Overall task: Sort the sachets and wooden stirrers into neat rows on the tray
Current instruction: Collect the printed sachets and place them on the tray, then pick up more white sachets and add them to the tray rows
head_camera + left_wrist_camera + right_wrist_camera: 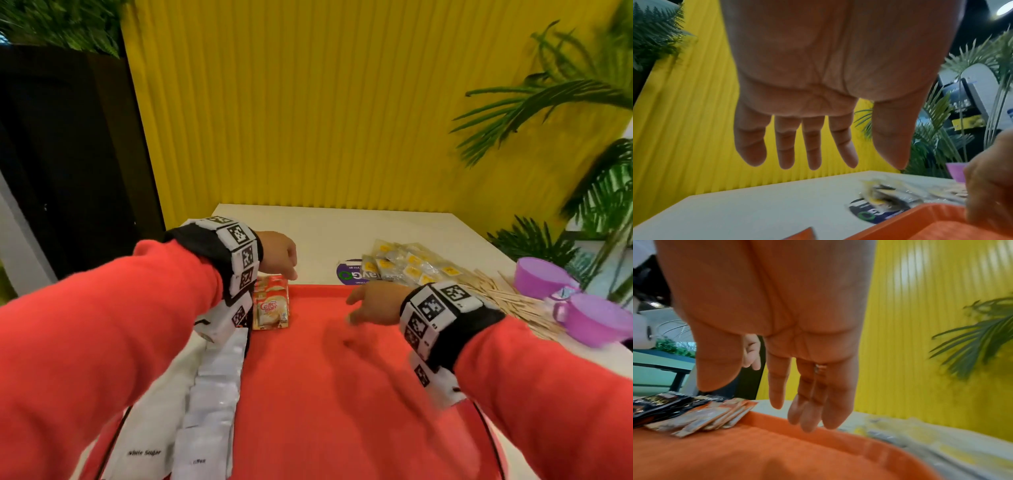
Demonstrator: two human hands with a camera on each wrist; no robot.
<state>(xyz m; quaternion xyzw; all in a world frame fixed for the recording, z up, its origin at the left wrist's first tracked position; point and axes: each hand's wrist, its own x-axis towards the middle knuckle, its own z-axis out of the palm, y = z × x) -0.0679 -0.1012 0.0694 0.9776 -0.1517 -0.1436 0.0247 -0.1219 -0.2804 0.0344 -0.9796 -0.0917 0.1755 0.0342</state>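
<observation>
A red tray [342,377] lies in front of me. A row of white sugar sachets [212,394] runs down its left side, with a stack of Coffee mate sachets [271,308] at its far left corner. My left hand [284,260] hovers just above that stack, fingers [813,155] straight and holding nothing. My right hand [363,305] is over the tray's far rim [849,434], fingers [807,415] straight and empty. Black sachets [659,404] lie beside the Coffee mate sachets [705,417]. Yellow-labelled clear sachets [407,263] and wooden stirrers [507,301] are piled on the white table beyond the tray.
Two purple cups [537,277] [592,318] stand at the table's right edge next to the stirrers. A round dark sticker [352,275] sits on the table by the clear sachets. A yellow ribbed wall [308,120] is behind, with plants [582,137] on the right.
</observation>
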